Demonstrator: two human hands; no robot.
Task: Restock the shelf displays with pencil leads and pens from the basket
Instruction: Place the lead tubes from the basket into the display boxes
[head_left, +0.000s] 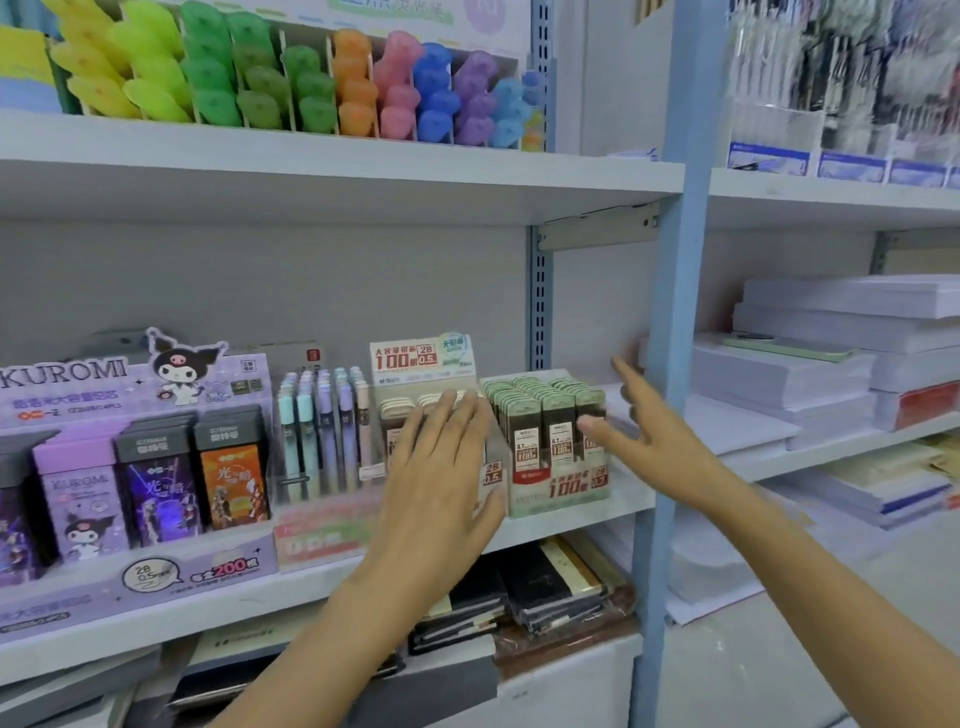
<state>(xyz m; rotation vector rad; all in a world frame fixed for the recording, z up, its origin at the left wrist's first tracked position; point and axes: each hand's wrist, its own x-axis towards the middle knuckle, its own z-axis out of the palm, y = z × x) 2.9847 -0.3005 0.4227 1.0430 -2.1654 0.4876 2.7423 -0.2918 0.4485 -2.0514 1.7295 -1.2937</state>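
Two empty hands, fingers (460, 415) straight: left hand (441, 470) flat over beige lead box (422, 359), right hand (657, 441) spread beside green lead box (543, 421), likely squaring both on shelf (571, 517).

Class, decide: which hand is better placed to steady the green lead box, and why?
Right. The right hand is open beside the green lead box, with its thumb at the box's right edge. The left hand is spread in front of the beige lead box next to it, farther off.
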